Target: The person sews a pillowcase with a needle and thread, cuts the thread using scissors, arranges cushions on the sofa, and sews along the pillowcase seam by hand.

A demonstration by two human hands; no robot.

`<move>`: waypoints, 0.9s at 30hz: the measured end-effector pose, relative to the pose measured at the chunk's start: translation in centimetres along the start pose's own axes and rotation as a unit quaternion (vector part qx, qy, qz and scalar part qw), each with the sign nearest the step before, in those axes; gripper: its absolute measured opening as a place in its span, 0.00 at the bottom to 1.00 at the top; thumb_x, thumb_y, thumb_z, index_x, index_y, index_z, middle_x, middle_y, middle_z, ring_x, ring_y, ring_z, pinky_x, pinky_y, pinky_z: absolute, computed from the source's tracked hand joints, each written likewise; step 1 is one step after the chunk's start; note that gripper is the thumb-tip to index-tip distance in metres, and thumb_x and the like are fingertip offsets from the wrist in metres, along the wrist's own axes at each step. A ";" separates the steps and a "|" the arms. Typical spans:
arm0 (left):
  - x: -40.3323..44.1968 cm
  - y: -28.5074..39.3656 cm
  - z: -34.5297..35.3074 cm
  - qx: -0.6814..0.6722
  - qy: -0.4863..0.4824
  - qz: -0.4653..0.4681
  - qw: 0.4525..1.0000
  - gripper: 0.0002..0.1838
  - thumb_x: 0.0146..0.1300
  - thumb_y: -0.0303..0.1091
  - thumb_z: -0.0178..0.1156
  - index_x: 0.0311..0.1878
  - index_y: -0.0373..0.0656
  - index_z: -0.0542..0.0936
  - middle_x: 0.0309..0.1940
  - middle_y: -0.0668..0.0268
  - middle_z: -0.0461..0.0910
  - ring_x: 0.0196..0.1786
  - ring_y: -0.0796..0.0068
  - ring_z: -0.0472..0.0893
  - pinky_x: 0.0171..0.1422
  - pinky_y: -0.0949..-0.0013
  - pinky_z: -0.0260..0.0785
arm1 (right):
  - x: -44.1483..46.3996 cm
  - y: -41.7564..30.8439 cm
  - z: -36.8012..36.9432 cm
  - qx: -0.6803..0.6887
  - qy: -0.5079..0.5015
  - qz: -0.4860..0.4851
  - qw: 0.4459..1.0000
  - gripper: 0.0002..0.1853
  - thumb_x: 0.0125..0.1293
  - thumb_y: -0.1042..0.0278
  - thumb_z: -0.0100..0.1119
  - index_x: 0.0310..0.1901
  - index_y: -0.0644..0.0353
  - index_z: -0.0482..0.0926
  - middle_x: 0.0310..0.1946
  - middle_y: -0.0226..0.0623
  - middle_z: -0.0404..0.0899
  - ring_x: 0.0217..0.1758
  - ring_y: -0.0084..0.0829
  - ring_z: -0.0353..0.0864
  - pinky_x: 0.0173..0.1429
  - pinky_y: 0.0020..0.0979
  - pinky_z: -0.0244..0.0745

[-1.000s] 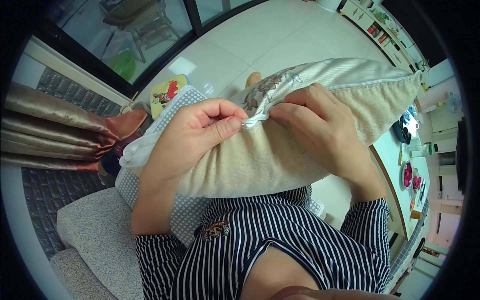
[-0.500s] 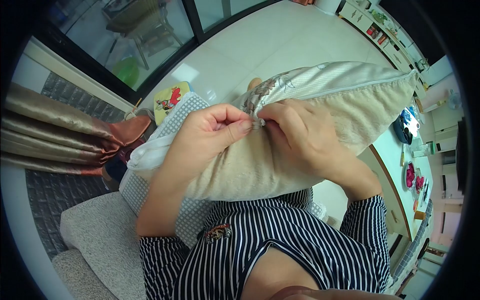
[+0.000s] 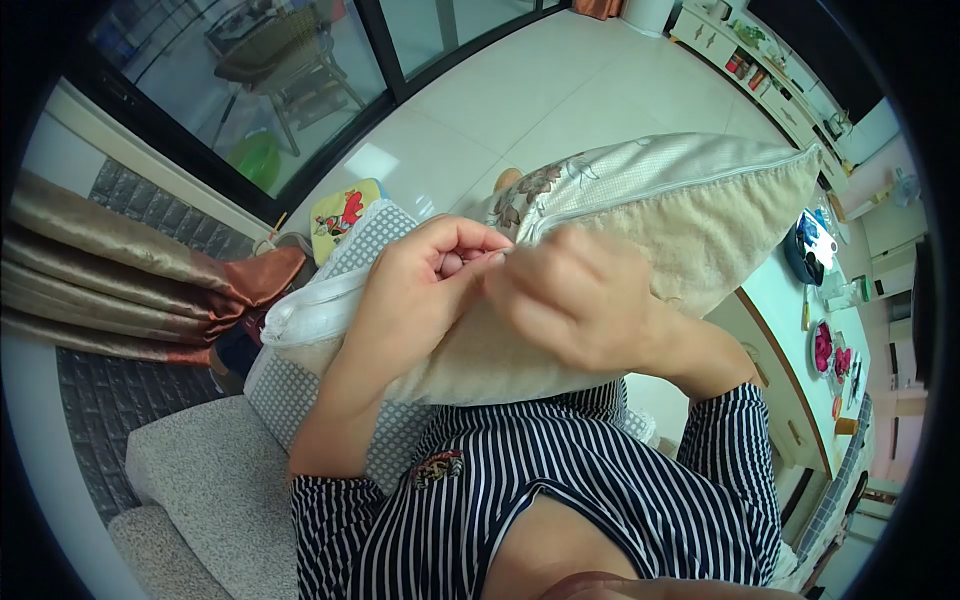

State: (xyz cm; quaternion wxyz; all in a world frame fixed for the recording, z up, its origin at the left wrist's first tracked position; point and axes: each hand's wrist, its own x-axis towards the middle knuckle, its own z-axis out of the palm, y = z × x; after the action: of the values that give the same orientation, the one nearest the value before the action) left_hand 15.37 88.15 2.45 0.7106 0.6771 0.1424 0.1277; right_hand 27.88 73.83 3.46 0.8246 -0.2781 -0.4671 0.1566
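A cushion (image 3: 690, 245) lies across my lap, cream plush on the near side and pale shiny fabric with a flower print on the far side. A zipper (image 3: 690, 185) runs along the seam between the two fabrics. At the middle of this seam, my left hand (image 3: 415, 285) pinches the cushion's edge between thumb and forefinger. My right hand (image 3: 575, 295) is curled closed against the left fingertips and slightly blurred. Whatever its fingers hold is hidden. The cushion's left end (image 3: 300, 318) sticks out past my left wrist.
I sit by a grey sofa (image 3: 205, 465) with a dotted cover (image 3: 390, 228). A yellow cartoon-print seat (image 3: 345, 215) stands beyond, near a glass door (image 3: 240, 90). Curtains (image 3: 110, 270) hang at left. On the right, a white table (image 3: 770, 300) carries flowers and small items.
My right hand has shifted left and toward me, its fingers now curled over the spot by my left fingertips. The bunched fabric seen there before is now mostly covered. My left hand stays at the seam.
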 end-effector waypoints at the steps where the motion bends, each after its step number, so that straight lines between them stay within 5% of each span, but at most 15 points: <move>1: 0.2 0.0 -0.1 0.003 -0.002 0.003 1.000 0.09 0.70 0.26 0.60 0.50 0.35 0.81 0.33 0.73 0.81 0.32 0.90 0.74 0.38 0.84 0.69 | -0.1 -0.4 0.3 0.001 0.000 -0.004 1.000 0.12 0.81 0.60 0.39 0.44 0.60 0.65 0.14 0.29 0.63 0.08 0.22 0.63 0.10 0.21 0.64; 9: 0.3 -0.7 -1.7 -0.051 0.019 -0.020 0.998 0.09 0.68 0.25 0.60 0.49 0.34 0.80 0.40 0.68 0.82 0.40 0.86 0.79 0.47 0.82 0.71 | -1.6 -4.6 -2.0 0.005 0.015 -0.010 1.000 0.13 0.81 0.60 0.39 0.44 0.60 0.65 0.13 0.29 0.63 0.08 0.21 0.63 0.09 0.20 0.64; 10: 0.2 -0.7 -1.8 -0.032 0.030 -0.019 0.999 0.09 0.68 0.25 0.61 0.50 0.34 0.79 0.39 0.69 0.82 0.39 0.87 0.78 0.45 0.83 0.70 | -4.7 -2.9 3.4 0.006 0.018 -0.010 1.000 0.13 0.81 0.59 0.39 0.44 0.60 0.65 0.13 0.29 0.63 0.08 0.21 0.63 0.09 0.20 0.64; 11: 0.1 -0.7 -1.8 -0.014 0.042 -0.020 0.999 0.10 0.68 0.25 0.61 0.50 0.34 0.79 0.39 0.69 0.82 0.38 0.88 0.78 0.43 0.84 0.69 | -2.3 -6.1 -3.4 0.006 0.022 -0.009 1.000 0.13 0.81 0.59 0.38 0.44 0.60 0.65 0.13 0.29 0.63 0.08 0.21 0.63 0.09 0.20 0.64; 12: 0.0 -0.6 -1.8 -0.014 0.039 -0.023 0.999 0.10 0.68 0.25 0.61 0.50 0.34 0.79 0.39 0.69 0.82 0.38 0.88 0.78 0.43 0.84 0.69 | -2.5 -7.0 -4.1 0.173 0.008 -0.017 0.985 0.12 0.81 0.60 0.40 0.44 0.60 0.66 0.17 0.30 0.65 0.11 0.23 0.67 0.09 0.20 0.65; 14: 0.0 -0.3 -1.7 -0.056 0.047 -0.024 0.997 0.09 0.67 0.25 0.62 0.49 0.34 0.80 0.37 0.70 0.82 0.35 0.90 0.76 0.39 0.86 0.66 | -3.5 -9.4 -6.6 0.202 0.031 -0.058 0.977 0.11 0.80 0.61 0.44 0.42 0.58 0.70 0.24 0.31 0.70 0.25 0.25 0.77 0.33 0.31 0.81; 16: 0.1 -0.3 -1.7 -0.056 0.052 -0.024 0.997 0.09 0.67 0.24 0.62 0.48 0.33 0.81 0.36 0.71 0.81 0.34 0.90 0.75 0.40 0.86 0.67 | -4.3 -10.9 -8.0 0.216 0.044 -0.086 0.972 0.11 0.79 0.61 0.47 0.40 0.58 0.72 0.26 0.31 0.71 0.31 0.26 0.80 0.49 0.40 0.87; 18: -0.1 -0.3 -1.7 -0.056 0.056 -0.028 0.996 0.09 0.67 0.24 0.62 0.48 0.32 0.82 0.35 0.73 0.80 0.34 0.90 0.74 0.41 0.85 0.68 | -5.0 -11.6 -8.5 -0.059 0.120 -0.227 0.965 0.14 0.79 0.60 0.47 0.38 0.59 0.75 0.27 0.32 0.75 0.35 0.30 0.81 0.75 0.58 0.63; 19: -0.1 -0.3 -1.7 -0.049 0.062 -0.022 0.997 0.09 0.67 0.24 0.62 0.48 0.32 0.82 0.35 0.73 0.80 0.34 0.90 0.74 0.41 0.85 0.68 | -5.2 -11.9 -8.8 -0.062 0.122 -0.227 0.964 0.14 0.79 0.60 0.47 0.38 0.59 0.75 0.27 0.32 0.75 0.35 0.30 0.81 0.75 0.58 0.63; 21: -0.1 -0.4 -1.8 -0.042 0.066 -0.016 0.997 0.09 0.66 0.24 0.62 0.48 0.32 0.82 0.36 0.73 0.80 0.34 0.90 0.74 0.41 0.85 0.68 | -5.6 -12.7 -9.8 -0.337 0.205 -0.308 0.866 0.19 0.78 0.57 0.48 0.33 0.59 0.81 0.28 0.31 0.80 0.35 0.31 0.80 0.83 0.58 0.46; 23: -0.2 -0.5 -2.0 -0.050 0.068 -0.005 0.996 0.09 0.66 0.23 0.63 0.48 0.32 0.82 0.35 0.72 0.80 0.34 0.90 0.74 0.42 0.86 0.68 | -6.8 -14.2 -12.3 -0.426 0.161 -0.288 0.842 0.17 0.80 0.58 0.44 0.41 0.61 0.77 0.33 0.37 0.83 0.39 0.35 0.83 0.78 0.62 0.56; 27: -0.3 -0.4 -1.9 -0.059 0.064 -0.011 0.996 0.09 0.66 0.24 0.63 0.48 0.32 0.82 0.35 0.73 0.80 0.34 0.91 0.74 0.42 0.86 0.67 | -5.8 -12.5 -12.5 -0.493 0.284 -0.260 0.780 0.13 0.81 0.63 0.42 0.45 0.65 0.72 0.34 0.44 0.81 0.43 0.38 0.84 0.74 0.57 0.66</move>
State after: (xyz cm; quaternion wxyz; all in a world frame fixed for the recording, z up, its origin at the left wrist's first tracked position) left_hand 14.36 89.75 1.96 0.7399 0.6229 0.1875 0.1712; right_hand 35.60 57.00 1.90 0.6798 -0.5463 -0.2795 -0.4015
